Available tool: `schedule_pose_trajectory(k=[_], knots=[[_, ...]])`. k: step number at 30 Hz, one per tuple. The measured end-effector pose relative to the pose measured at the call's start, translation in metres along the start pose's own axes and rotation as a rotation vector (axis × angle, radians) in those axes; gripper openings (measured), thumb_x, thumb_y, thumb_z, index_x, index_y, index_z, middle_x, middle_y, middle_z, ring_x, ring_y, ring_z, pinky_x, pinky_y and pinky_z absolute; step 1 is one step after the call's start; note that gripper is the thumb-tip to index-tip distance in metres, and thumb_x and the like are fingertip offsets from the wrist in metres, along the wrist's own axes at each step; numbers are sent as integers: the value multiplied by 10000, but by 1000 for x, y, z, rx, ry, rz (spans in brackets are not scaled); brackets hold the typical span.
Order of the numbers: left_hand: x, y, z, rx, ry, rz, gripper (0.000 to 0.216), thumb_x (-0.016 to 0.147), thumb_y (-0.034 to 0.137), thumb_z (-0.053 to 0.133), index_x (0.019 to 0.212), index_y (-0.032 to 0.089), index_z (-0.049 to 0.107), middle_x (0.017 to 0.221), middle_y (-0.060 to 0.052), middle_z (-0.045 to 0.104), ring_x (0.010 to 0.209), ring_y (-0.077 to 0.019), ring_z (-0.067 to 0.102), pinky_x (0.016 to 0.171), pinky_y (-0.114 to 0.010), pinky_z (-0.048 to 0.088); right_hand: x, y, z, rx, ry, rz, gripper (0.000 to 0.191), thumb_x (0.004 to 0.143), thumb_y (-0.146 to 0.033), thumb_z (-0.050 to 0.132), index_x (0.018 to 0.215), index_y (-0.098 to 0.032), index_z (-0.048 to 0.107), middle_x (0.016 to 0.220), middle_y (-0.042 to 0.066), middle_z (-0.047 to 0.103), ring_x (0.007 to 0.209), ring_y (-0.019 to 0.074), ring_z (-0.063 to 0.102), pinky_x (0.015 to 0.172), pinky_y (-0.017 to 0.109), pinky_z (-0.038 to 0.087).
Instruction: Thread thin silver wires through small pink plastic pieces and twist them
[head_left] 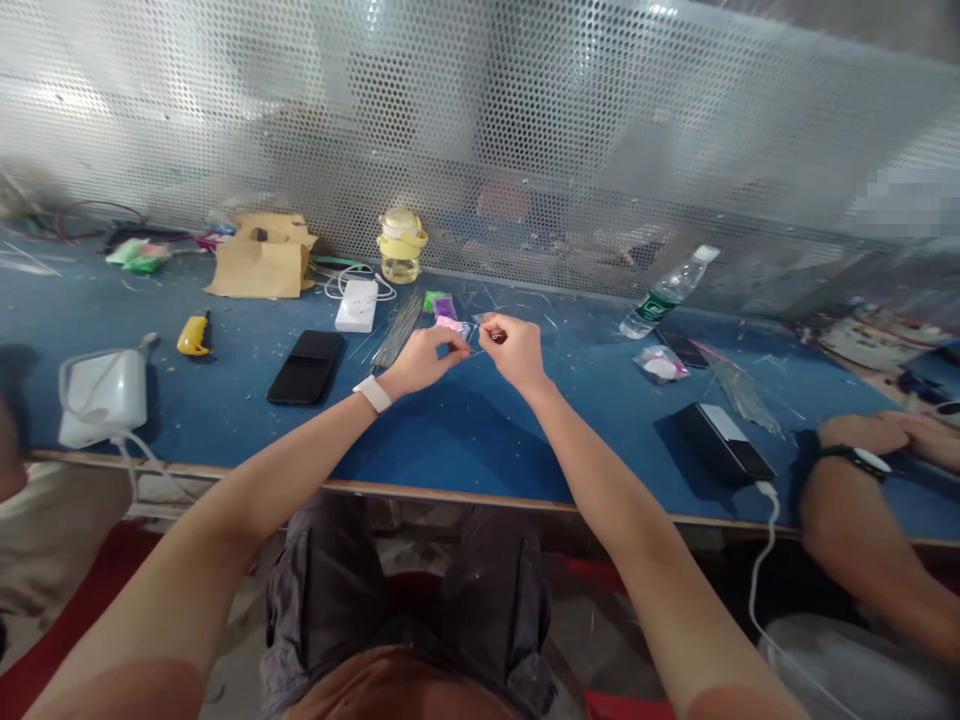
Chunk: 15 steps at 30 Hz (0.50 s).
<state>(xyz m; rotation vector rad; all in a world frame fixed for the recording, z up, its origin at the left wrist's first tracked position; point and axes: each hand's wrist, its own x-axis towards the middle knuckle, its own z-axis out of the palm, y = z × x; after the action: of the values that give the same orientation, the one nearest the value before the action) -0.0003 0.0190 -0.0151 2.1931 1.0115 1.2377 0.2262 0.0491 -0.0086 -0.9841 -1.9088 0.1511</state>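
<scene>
Over the blue table [450,430], my left hand [424,360] is closed, with thumb and fingertips pinched together. A white band circles that wrist. My right hand [516,348] is curled in a pinch just to the right, its fingertips a short gap from the left ones. Whatever the fingertips hold is too small and thin to make out. Just behind my left hand lie small packets: a pink one [451,325], a purple one [444,306] and a green one [433,300]. A bundle of thin greyish strands [400,325] lies left of them.
Left are a black phone [306,367], a white adapter [357,305], a yellow cutter [194,335] and a white power bank [105,395]. A yellow-lidded jar [401,248] stands behind. Right are a tilted water bottle [667,295], a black box [724,443] and another person's arm [862,500].
</scene>
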Motion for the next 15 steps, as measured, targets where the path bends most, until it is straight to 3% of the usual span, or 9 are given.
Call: schedule_pose_trajectory(k=[3, 6, 9, 15], knots=[[1, 3, -2, -223, 26, -60, 220, 1005, 391, 818, 984, 184, 891, 987, -80, 881, 840, -191, 714, 761, -322, 485, -1, -1, 3, -50, -87, -21, 154, 946, -239, 675, 793, -238, 675, 820, 34, 754, 727, 193, 654, 758, 338, 491], [4, 2, -11, -341, 85, -75, 324, 960, 491, 871, 937, 168, 889, 988, -94, 875, 830, -175, 688, 756, -316, 471, -1, 1, 5, -113, -133, -81, 192, 976, -213, 671, 786, -239, 650, 751, 13, 687, 704, 187, 600, 747, 335, 459], [7, 1, -16, -410, 28, -87, 371, 887, 531, 957, 886, 168, 879, 909, -75, 840, 788, -155, 653, 735, -305, 463, -1, 5, 7, -163, -173, -166, 215, 1004, -189, 658, 795, -237, 651, 773, 26, 693, 752, 202, 611, 774, 345, 466], [8, 1, -10, -863, 44, -202, 511, 811, 634, 1037, 859, 188, 792, 658, 11, 648, 605, -102, 550, 613, -261, 414, -3, 6, 13, -96, -214, -279, 165, 1000, -140, 684, 865, -230, 712, 839, 38, 750, 782, 203, 659, 792, 339, 508]])
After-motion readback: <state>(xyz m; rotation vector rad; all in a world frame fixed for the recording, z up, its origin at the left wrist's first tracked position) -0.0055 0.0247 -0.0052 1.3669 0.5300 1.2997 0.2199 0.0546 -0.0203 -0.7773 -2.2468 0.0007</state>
